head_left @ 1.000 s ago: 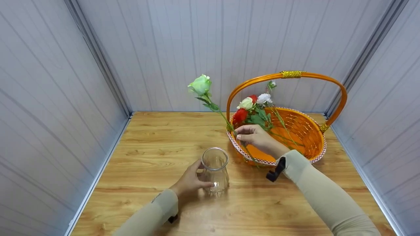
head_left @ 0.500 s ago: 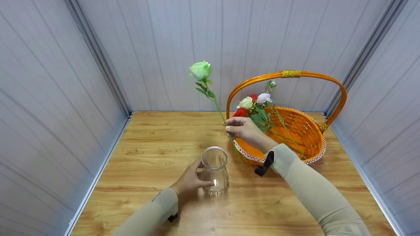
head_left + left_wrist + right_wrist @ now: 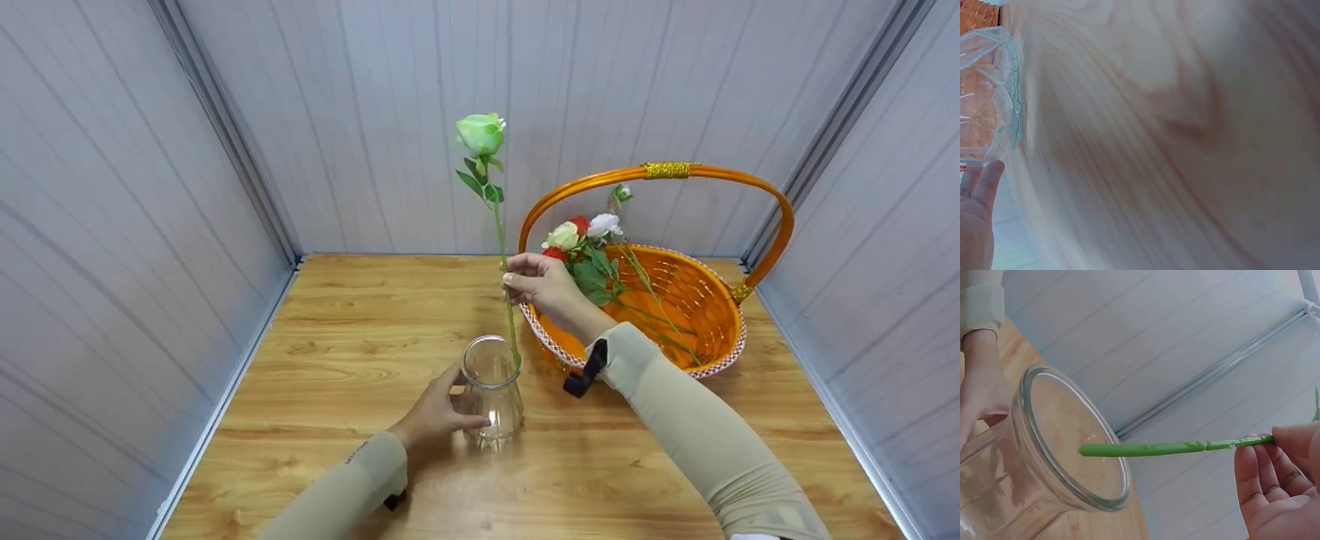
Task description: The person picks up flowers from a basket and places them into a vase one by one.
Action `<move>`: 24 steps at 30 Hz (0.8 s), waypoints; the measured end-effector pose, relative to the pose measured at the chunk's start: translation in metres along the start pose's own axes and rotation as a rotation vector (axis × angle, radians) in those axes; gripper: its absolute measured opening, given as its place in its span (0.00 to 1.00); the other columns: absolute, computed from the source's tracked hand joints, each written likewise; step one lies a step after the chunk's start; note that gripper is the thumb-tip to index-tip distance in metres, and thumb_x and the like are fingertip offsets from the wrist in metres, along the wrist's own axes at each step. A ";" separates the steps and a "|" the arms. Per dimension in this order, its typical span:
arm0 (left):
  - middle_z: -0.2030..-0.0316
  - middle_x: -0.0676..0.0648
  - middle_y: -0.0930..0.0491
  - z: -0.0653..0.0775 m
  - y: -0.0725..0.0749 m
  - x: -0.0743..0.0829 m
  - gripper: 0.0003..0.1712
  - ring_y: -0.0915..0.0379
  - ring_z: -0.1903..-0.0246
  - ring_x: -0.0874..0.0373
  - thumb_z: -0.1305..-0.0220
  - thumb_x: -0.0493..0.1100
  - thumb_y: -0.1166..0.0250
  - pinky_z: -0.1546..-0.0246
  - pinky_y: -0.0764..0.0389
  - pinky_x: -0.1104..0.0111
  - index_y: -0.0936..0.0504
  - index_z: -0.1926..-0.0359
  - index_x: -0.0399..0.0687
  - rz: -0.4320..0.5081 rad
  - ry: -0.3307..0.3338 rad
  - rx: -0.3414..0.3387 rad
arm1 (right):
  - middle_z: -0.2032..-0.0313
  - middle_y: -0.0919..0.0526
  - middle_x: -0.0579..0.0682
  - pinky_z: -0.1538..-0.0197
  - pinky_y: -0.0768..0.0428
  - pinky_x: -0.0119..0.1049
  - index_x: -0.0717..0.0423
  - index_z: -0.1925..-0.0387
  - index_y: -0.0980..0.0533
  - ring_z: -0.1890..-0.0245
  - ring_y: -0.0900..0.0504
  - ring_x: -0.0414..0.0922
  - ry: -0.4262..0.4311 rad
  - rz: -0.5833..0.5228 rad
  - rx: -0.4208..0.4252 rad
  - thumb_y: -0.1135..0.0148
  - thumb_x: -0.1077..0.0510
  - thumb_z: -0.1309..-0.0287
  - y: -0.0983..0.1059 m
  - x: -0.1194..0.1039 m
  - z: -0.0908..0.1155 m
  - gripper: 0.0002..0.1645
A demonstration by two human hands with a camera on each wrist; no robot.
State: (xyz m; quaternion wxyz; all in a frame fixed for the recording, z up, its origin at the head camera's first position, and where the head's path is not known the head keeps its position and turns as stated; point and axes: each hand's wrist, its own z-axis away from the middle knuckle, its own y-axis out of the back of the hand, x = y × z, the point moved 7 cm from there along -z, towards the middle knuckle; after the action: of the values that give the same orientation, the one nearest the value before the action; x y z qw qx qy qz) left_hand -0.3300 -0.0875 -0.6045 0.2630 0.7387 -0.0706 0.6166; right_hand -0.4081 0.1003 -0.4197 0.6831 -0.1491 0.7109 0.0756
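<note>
A clear glass vase (image 3: 502,403) stands upright on the wooden table. My left hand (image 3: 436,412) grips its left side, thumb in front and fingers behind. Between the thumb and fingers of my right hand (image 3: 553,291) is the stem of a pale green rose (image 3: 481,136), bloom up and nearly vertical. In the head view the stem's lower end meets the right side of the vase's mouth. From the right wrist, the cut stem (image 3: 1157,449) lies across the round rim (image 3: 1119,499); whether its tip is inside I cannot tell. Glass and fingers (image 3: 985,185) show in the left wrist view.
Right of the vase is an orange woven basket (image 3: 720,311) with a tall arched handle (image 3: 781,217). Red, cream (image 3: 562,235) and white (image 3: 604,225) flowers lean on its left rim, stems inside. Grey panel walls (image 3: 390,150) enclose the table (image 3: 337,337) at the back and sides.
My right hand has moved left and up from the basket's rim with the green rose, whose stem has turned more upright and come over the vase. The left hand and vase have stayed put.
</note>
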 end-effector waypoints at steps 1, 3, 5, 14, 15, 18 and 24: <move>0.31 0.32 0.26 0.000 0.000 0.000 0.52 0.27 0.31 0.40 0.44 0.37 0.15 0.28 0.20 0.43 0.32 0.22 0.49 -0.001 -0.002 0.000 | 0.68 0.14 0.46 0.64 0.11 0.31 0.60 0.52 0.19 0.70 0.14 0.41 0.006 0.005 0.006 0.40 0.71 0.24 -0.001 0.000 0.000 0.07; 0.30 0.32 0.26 0.001 0.000 0.000 0.52 0.28 0.30 0.39 0.43 0.38 0.15 0.27 0.21 0.42 0.32 0.21 0.48 -0.007 -0.010 -0.001 | 0.68 0.14 0.47 0.63 0.10 0.32 0.61 0.52 0.20 0.69 0.14 0.41 0.019 0.013 0.015 0.40 0.71 0.25 -0.003 0.000 0.000 0.07; 0.28 0.33 0.27 0.002 0.000 -0.001 0.52 0.29 0.28 0.39 0.43 0.39 0.15 0.26 0.22 0.42 0.32 0.22 0.47 0.000 -0.009 0.000 | 0.68 0.13 0.48 0.62 0.09 0.33 0.59 0.53 0.20 0.69 0.13 0.42 0.033 0.024 0.020 0.40 0.71 0.25 -0.005 0.000 0.001 0.07; 0.25 0.32 0.29 0.008 -0.002 -0.012 0.53 0.24 0.30 0.32 0.45 0.41 0.13 0.31 0.16 0.46 0.31 0.23 0.38 0.151 0.056 0.018 | 0.70 0.13 0.44 0.63 0.08 0.32 0.70 0.52 0.23 0.70 0.12 0.40 0.089 0.108 0.002 0.39 0.73 0.28 -0.011 0.008 0.008 0.06; 0.25 0.31 0.29 0.008 -0.002 -0.013 0.53 0.24 0.31 0.32 0.45 0.40 0.14 0.31 0.16 0.46 0.31 0.23 0.37 0.161 0.057 0.020 | 0.70 0.13 0.44 0.63 0.08 0.32 0.70 0.52 0.24 0.70 0.12 0.40 0.091 0.113 -0.001 0.38 0.73 0.28 -0.011 0.010 0.008 0.06; 0.26 0.30 0.27 0.008 -0.002 -0.013 0.53 0.25 0.30 0.31 0.45 0.39 0.14 0.29 0.18 0.46 0.32 0.23 0.34 0.171 0.052 0.029 | 0.70 0.13 0.44 0.63 0.08 0.33 0.67 0.53 0.25 0.71 0.12 0.40 0.099 0.119 -0.012 0.37 0.74 0.30 -0.010 0.016 0.010 0.07; 0.31 0.37 0.21 0.008 0.000 -0.016 0.48 0.27 0.27 0.34 0.44 0.35 0.15 0.27 0.20 0.45 0.29 0.26 0.33 0.161 0.065 0.057 | 0.68 0.14 0.44 0.63 0.09 0.32 0.69 0.49 0.27 0.72 0.13 0.40 0.096 0.141 -0.053 0.36 0.75 0.32 -0.012 0.026 0.016 0.13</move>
State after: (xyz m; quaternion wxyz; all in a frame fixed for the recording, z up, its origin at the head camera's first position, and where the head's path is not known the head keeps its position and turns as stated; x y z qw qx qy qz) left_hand -0.3264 -0.0950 -0.6201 0.1936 0.7176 -0.1036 0.6610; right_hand -0.3898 0.0914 -0.4457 0.6369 -0.1203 0.7494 0.1351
